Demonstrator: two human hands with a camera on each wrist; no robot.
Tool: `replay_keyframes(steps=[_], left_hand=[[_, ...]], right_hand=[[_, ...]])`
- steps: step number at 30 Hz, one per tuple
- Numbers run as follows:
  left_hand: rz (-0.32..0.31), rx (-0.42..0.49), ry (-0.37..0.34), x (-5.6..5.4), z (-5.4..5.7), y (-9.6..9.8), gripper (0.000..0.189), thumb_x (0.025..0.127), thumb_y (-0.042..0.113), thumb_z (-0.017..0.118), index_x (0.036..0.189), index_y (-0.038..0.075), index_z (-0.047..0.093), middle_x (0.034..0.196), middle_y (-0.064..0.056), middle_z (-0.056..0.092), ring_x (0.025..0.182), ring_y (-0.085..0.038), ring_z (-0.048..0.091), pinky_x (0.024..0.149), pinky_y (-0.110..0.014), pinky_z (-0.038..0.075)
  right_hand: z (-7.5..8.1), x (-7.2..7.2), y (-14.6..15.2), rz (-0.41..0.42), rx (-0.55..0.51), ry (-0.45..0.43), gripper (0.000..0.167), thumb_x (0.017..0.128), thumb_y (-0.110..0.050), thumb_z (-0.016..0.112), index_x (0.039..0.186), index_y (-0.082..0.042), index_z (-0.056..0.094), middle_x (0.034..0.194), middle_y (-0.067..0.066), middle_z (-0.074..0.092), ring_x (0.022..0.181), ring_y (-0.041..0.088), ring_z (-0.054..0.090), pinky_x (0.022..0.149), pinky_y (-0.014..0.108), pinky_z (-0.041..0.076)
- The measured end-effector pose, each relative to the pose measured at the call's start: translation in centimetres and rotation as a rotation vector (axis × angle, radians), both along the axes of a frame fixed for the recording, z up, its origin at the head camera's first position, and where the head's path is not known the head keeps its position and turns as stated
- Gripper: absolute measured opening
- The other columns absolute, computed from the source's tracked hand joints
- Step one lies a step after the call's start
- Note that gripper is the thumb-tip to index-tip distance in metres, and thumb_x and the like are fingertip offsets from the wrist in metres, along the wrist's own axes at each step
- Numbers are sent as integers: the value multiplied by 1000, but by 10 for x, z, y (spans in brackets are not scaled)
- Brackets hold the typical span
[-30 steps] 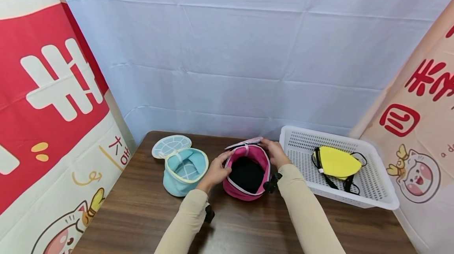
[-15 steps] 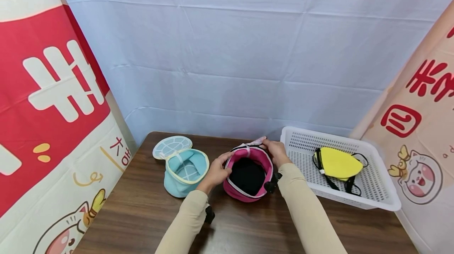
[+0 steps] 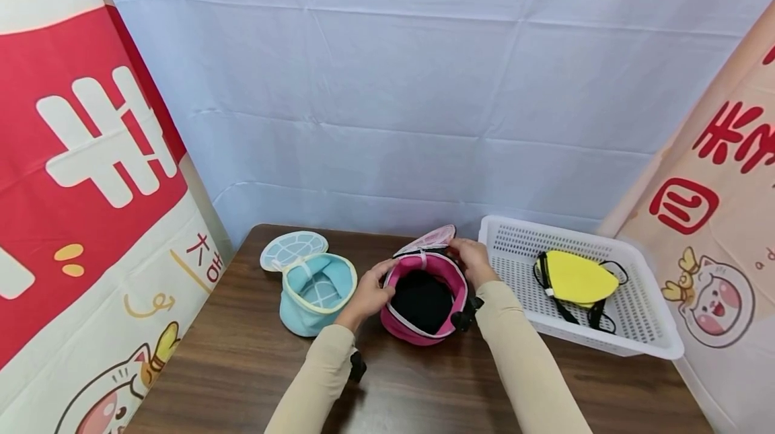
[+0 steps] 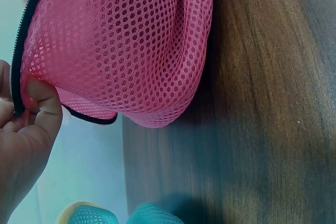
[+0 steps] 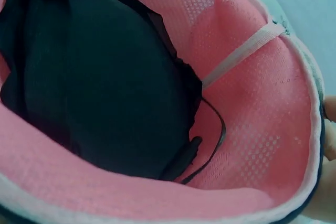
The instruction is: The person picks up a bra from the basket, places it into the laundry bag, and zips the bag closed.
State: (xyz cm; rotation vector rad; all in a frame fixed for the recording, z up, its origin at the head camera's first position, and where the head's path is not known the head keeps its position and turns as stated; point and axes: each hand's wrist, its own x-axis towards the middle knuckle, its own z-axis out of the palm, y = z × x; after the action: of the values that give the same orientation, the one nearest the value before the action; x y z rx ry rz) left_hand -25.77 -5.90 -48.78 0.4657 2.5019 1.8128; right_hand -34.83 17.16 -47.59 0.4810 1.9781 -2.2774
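Note:
A round pink mesh laundry bag (image 3: 407, 333) stands unzipped on the table, its pale pink lid (image 3: 432, 237) tilted up behind the rim. Inside lies a black cloth item (image 5: 113, 82), with a thin black cord beside it in the right wrist view. My left hand (image 3: 371, 291) pinches the bag's zipped rim on the left, seen closely in the left wrist view (image 4: 26, 145). At the back right, my right hand (image 3: 472, 260) holds the bag where lid and rim meet; its fingertips are partly hidden there.
Left of the pink bag stands a light blue mesh bag (image 3: 303, 319), its round lid (image 3: 293, 250) folded back. A white perforated basket (image 3: 508, 252) on the right holds a yellow cloth item (image 3: 578, 277) with black straps. A pale curtain (image 3: 387, 118) hangs behind the table.
The pink bag's lid has risen and swung back, so more of its face shows behind the rim. My left hand has stayed at the left rim.

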Motion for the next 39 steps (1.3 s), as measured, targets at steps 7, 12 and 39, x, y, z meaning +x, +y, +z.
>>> replay_keyframes(steps=[7,12,39], left_hand=[[-8,-21,9,-11,-16,0,59,81,-11,52,137,9,48,141,-15,38,67,-17,54,55,-27,47],[-9,-12,14,-11,-15,0,60,82,-12,52,137,10,47,141,-11,39,74,-26,56,55,-26,46],[4,-4,1,-12,-15,-3,57,80,-10,53,135,6,49,139,-11,42,50,-11,48,52,-24,46]], right_hand=[[6,-1,0,-26,-179,62,10,88,6,52,97,5,54,58,0,58,50,6,50,44,16,34],[9,-1,0,-35,-210,54,11,87,7,52,97,1,52,61,1,63,53,6,55,45,16,39],[16,5,1,-35,-153,216,8,85,0,61,82,-5,56,57,2,57,48,8,55,44,16,42]])
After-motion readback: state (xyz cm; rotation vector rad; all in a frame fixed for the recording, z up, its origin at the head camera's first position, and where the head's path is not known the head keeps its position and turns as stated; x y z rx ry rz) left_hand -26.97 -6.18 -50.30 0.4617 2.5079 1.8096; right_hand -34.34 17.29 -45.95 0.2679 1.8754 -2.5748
